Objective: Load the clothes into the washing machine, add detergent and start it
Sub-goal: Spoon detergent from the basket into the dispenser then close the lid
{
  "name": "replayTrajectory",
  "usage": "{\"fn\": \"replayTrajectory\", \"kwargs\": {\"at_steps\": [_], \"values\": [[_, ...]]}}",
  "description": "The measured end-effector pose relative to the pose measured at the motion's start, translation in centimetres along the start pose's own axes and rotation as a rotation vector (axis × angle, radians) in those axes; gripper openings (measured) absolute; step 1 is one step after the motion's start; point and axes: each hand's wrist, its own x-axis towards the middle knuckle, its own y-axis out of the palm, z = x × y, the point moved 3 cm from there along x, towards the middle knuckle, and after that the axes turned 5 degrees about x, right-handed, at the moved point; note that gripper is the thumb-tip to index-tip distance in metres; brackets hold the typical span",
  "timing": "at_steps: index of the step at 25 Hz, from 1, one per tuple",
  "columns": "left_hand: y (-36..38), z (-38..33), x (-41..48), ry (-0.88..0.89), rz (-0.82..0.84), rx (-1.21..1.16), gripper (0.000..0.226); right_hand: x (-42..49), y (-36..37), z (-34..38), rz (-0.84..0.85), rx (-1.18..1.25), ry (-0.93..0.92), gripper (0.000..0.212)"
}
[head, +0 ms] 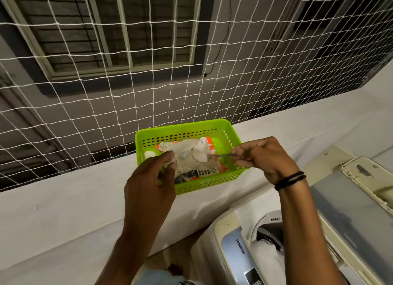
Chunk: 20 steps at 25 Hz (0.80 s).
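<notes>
A bright green perforated basket (221,179) stands on a white ledge (63,210). Inside it lies an orange and white detergent packet (191,157). My left hand (153,178) pinches the packet's near left edge. My right hand (263,157) grips a metal spoon (212,156) whose bowl, heaped with white powder, hovers over the packet. At the lower right is a top-loading washing machine (234,248) with its lid (350,199) raised; white cloth (265,257) shows in the drum.
A white rope net (148,72) hangs just behind the ledge, with a barred window and dark wall beyond it. A small white object (150,155) sits in the basket's left corner. Black bands circle my right wrist.
</notes>
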Motion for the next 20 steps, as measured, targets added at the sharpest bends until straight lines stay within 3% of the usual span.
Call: {"fn": "replayTrajectory", "kwargs": {"at_steps": [5,12,17,20], "values": [[0.8,-1.6,0.1,0.064,-0.035,-0.013,0.023,-1.4,-2.2,-0.4,-0.042,0.098,0.013,0.016],[4.5,-5.6,-1.5,0.192,0.035,-0.238,0.016,-6.0,-8.8,-2.6,-0.193,0.223,0.016,0.015],[10.4,-9.2,-4.2,0.211,0.286,-0.359,0.014,-10.6,-15.9,-7.4,-0.467,0.323,0.080,0.018],[15.9,-11.4,-6.9,0.195,0.518,-0.388,0.017,-13.6,-20.7,-12.0,-0.676,0.387,0.127,0.017]]}}
